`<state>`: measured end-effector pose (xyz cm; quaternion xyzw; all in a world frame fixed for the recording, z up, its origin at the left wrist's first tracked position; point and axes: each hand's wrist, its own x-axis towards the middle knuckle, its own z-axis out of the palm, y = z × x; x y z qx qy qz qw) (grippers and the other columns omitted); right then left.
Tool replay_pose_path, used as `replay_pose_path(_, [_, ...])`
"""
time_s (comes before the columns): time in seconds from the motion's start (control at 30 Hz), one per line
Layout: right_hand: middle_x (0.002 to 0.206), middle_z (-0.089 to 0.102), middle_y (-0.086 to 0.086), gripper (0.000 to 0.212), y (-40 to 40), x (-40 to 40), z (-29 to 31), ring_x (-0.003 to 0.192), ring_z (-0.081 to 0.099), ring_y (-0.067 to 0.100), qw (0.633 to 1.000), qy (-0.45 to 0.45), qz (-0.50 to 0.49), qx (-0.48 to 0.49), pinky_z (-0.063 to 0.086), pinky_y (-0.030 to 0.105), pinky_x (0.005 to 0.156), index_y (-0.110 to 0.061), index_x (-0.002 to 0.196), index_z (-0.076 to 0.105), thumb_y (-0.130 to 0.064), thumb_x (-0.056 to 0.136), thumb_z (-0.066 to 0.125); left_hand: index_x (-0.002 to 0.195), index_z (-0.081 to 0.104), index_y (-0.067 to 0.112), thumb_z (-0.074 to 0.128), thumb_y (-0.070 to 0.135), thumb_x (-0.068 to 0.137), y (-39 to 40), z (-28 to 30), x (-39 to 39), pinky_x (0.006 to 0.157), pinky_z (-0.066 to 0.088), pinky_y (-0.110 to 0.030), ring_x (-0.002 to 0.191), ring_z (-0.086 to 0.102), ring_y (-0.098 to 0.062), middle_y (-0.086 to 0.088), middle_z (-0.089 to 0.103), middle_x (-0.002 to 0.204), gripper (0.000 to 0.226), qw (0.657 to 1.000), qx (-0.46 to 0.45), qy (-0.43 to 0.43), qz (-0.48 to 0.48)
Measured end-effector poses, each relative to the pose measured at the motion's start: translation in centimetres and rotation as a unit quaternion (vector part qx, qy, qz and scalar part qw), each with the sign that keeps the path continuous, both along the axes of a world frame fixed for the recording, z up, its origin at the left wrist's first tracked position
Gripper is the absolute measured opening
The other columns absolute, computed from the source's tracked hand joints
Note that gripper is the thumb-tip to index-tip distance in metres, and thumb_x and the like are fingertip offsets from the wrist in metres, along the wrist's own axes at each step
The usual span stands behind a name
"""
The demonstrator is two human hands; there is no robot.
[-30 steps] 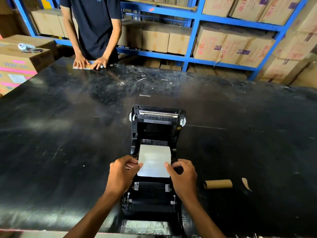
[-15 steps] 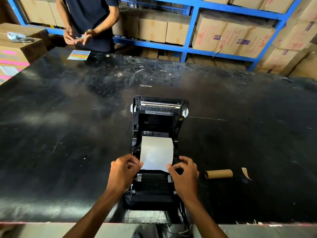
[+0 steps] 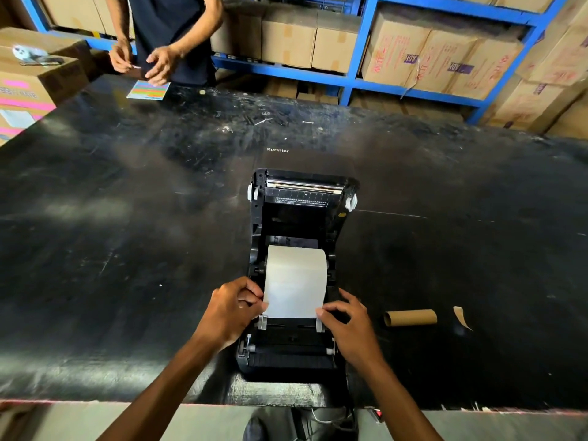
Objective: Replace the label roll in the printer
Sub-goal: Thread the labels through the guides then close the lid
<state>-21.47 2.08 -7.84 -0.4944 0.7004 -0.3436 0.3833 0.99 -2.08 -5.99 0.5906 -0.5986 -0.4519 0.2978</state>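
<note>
The black label printer (image 3: 291, 348) stands on the black table (image 3: 127, 237) near its front edge, lid swung open toward the far side. A white label roll sits in its bay, and its loose end, the label strip (image 3: 296, 281), is drawn toward me over the feed path. My left hand (image 3: 230, 313) pinches the strip's left front corner. My right hand (image 3: 350, 326) pinches the right front corner by the right paper guide. An empty cardboard core (image 3: 410, 317) lies on the table to the printer's right.
A torn paper scrap (image 3: 461, 316) lies right of the core. Another person (image 3: 168, 36) stands at the table's far left edge, hands above a colourful striped sheet (image 3: 149, 90). Cardboard boxes (image 3: 28, 84) stack at the left; blue shelving (image 3: 356, 55) with cartons runs behind.
My view has tipped down, bringing the table's front edge into sight. Both hands stay on the strip's front corners. The other person lifted both hands off the colourful sheet.
</note>
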Motion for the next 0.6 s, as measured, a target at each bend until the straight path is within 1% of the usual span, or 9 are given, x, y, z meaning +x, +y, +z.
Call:
replay_pose_path(0.13, [0.147, 0.039, 0.002, 0.011, -0.5, -0.3, 0.4, 0.139, 0.026, 0.02, 0.999, 0.012, 0.022, 0.037, 0.02, 0.046, 0.114, -0.037, 0.07, 0.068, -0.032, 0.079, 0.072, 0.078, 0.06, 0.013, 0.074, 0.008, 0.078, 0.1, 0.0, 0.1, 0.055, 0.045, -0.011, 0.057, 0.059, 0.001, -0.002, 0.073, 0.073, 0.015, 0.999, -0.02, -0.031, -0.025])
replay_pose_path(0.2, [0.149, 0.037, 0.003, 0.009, -0.8, -0.9, 0.7, 0.141, 0.024, 0.019, 0.996, 0.019, 0.058, 0.058, 0.019, 0.047, 0.115, -0.037, 0.071, 0.07, -0.034, 0.079, 0.073, 0.078, 0.059, 0.015, 0.073, 0.008, 0.079, 0.0, 0.1, 0.2, 0.053, 0.045, -0.012, 0.055, 0.056, 0.0, 0.002, 0.072, 0.074, 0.016, 0.997, -0.029, -0.056, -0.044])
replay_pose_path(0.3, [0.15, 0.037, 0.004, 0.006, -1.1, -1.5, 1.0, 0.142, 0.024, 0.017, 0.993, 0.026, 0.09, 0.071, 0.02, 0.05, 0.116, -0.031, 0.077, 0.073, -0.037, 0.079, 0.072, 0.075, 0.058, 0.018, 0.071, 0.009, 0.08, -0.1, 0.2, 0.1, 0.055, 0.045, -0.014, 0.057, 0.058, 0.002, 0.005, 0.07, 0.073, 0.017, 0.994, -0.037, -0.084, -0.056])
replay_pose_path(0.33, [0.15, 0.038, 0.004, 0.007, -1.2, -1.4, 1.1, 0.143, 0.024, 0.018, 0.993, 0.025, 0.089, 0.072, 0.02, 0.051, 0.116, -0.031, 0.078, 0.073, -0.038, 0.079, 0.071, 0.073, 0.057, 0.018, 0.071, 0.008, 0.08, -0.2, 0.3, 0.0, 0.057, 0.047, -0.017, 0.06, 0.06, 0.003, 0.005, 0.07, 0.073, 0.018, 0.993, -0.039, -0.095, -0.058])
replay_pose_path(0.37, [0.149, 0.039, 0.004, 0.008, -1.2, -1.3, 1.1, 0.143, 0.024, 0.018, 0.994, 0.021, 0.085, 0.071, 0.02, 0.052, 0.115, -0.03, 0.079, 0.073, -0.037, 0.081, 0.07, 0.072, 0.057, 0.018, 0.069, 0.006, 0.079, -0.3, 0.3, -0.2, 0.06, 0.05, -0.024, 0.064, 0.063, 0.001, 0.004, 0.071, 0.075, 0.018, 0.991, -0.039, -0.109, -0.062])
replay_pose_path(0.4, [0.148, 0.041, 0.005, 0.008, -1.3, -1.1, 1.1, 0.143, 0.024, 0.018, 0.994, 0.02, 0.081, 0.07, 0.02, 0.053, 0.115, -0.03, 0.079, 0.074, -0.036, 0.082, 0.069, 0.071, 0.057, 0.017, 0.068, 0.005, 0.078, -0.5, 0.4, -0.3, 0.064, 0.054, -0.031, 0.07, 0.066, -0.003, 0.002, 0.071, 0.077, 0.017, 0.989, -0.04, -0.124, -0.066])
replay_pose_path(0.43, [0.147, 0.042, 0.005, 0.009, -1.3, -1.0, 1.1, 0.143, 0.023, 0.019, 0.994, 0.022, 0.079, 0.069, 0.019, 0.054, 0.115, -0.028, 0.079, 0.073, -0.034, 0.083, 0.068, 0.071, 0.057, 0.017, 0.068, 0.005, 0.077, -0.6, 0.5, -0.3, 0.068, 0.056, -0.035, 0.077, 0.068, -0.01, 0.001, 0.071, 0.08, 0.017, 0.988, -0.039, -0.136, -0.069])
replay_pose_path(0.5, [0.148, 0.041, 0.006, 0.012, -1.5, -1.0, 1.2, 0.144, 0.021, 0.02, 0.992, 0.032, 0.091, 0.077, 0.018, 0.055, 0.115, -0.027, 0.075, 0.072, -0.032, 0.085, 0.066, 0.068, 0.056, 0.019, 0.07, 0.005, 0.076, -0.8, 0.6, -0.3, 0.068, 0.056, -0.032, 0.08, 0.068, -0.013, 0.002, 0.07, 0.08, 0.021, 0.988, -0.03, -0.133, -0.069])
replay_pose_path(0.6, [0.147, 0.041, 0.004, 0.017, -1.9, -1.1, 1.6, 0.144, 0.021, 0.021, 0.987, 0.049, 0.116, 0.1, 0.016, 0.054, 0.115, -0.027, 0.069, 0.069, -0.032, 0.085, 0.065, 0.065, 0.054, 0.021, 0.073, 0.007, 0.076, -0.8, 0.4, -0.3, 0.061, 0.048, -0.022, 0.073, 0.067, -0.009, 0.007, 0.068, 0.073, 0.026, 0.991, -0.023, -0.113, -0.06])
